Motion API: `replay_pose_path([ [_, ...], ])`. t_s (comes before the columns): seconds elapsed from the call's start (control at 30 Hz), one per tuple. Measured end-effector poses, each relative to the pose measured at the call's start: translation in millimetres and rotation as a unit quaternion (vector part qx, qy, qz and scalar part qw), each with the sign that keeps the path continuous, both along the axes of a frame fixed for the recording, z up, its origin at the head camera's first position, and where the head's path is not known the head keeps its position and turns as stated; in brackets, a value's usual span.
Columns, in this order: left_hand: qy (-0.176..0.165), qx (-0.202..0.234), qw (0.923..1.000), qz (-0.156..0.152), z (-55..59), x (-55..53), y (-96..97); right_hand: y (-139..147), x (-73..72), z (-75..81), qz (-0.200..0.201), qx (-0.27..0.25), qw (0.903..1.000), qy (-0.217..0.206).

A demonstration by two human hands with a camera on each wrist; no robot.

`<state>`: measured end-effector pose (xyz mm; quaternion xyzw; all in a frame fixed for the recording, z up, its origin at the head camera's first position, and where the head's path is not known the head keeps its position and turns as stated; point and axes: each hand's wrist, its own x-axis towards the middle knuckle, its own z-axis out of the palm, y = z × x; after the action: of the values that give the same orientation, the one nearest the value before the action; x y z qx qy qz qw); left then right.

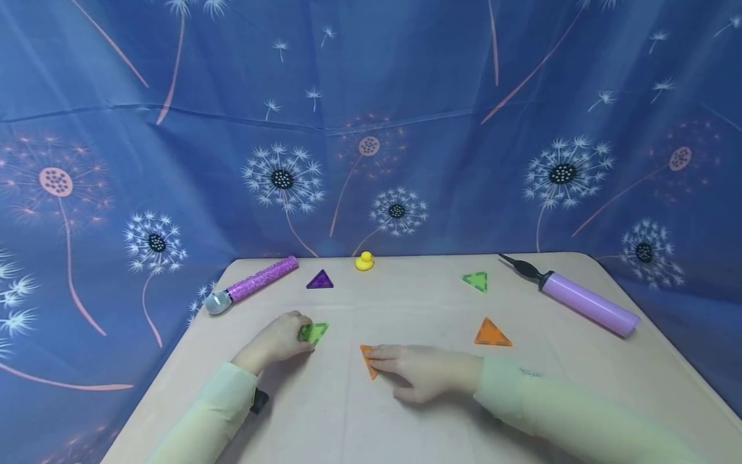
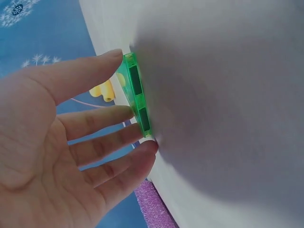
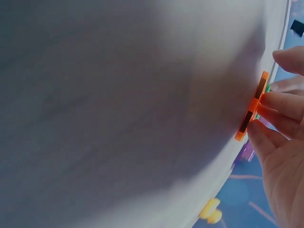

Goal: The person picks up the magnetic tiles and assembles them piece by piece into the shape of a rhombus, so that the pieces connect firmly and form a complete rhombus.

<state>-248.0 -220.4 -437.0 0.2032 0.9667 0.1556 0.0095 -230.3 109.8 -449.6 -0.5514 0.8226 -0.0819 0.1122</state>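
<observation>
Fingers of the left hand (image 1: 279,338) grip the near green tile (image 1: 315,333) at left, thumb toward one corner, fingertips toward another; whether it is off the table (image 1: 342,419) is hard to tell. Right hand (image 1: 426,372): fingers extended onto the orange tile (image 1: 368,359) near centre, thumb apart from it. Reading: tiles so thin and flat leave little but edges to pinch, hence the left grip; the right fingers probably steady or press theirs from above. Second orange tile (image 1: 493,334) lies right; second green tile (image 1: 478,281) beyond it; purple tile (image 1: 320,281) on the far side, left of centre. Edges: duck (image 1: 364,261) close to the far edge, microphone (image 1: 262,279) by the left, pump (image 1: 588,304) by the right. Open room: a gap between the two hands' tiles, and a wider stretch from there to the duck.
</observation>
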Motion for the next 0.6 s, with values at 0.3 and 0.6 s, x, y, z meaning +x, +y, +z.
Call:
replay_pose_path([
  [0.3, -0.029, 0.011, 0.9986, 0.043, -0.8, -4.0, 1.0, 28.7, -8.2, -0.3, -0.03, -0.02, 0.9994, 0.0],
  [0.6, -0.037, 0.01, 0.9973, 0.063, 1.4, -4.1, 3.0, 47.1, -22.2, -2.9, -0.057, -0.033, 0.9978, 0.015],
])
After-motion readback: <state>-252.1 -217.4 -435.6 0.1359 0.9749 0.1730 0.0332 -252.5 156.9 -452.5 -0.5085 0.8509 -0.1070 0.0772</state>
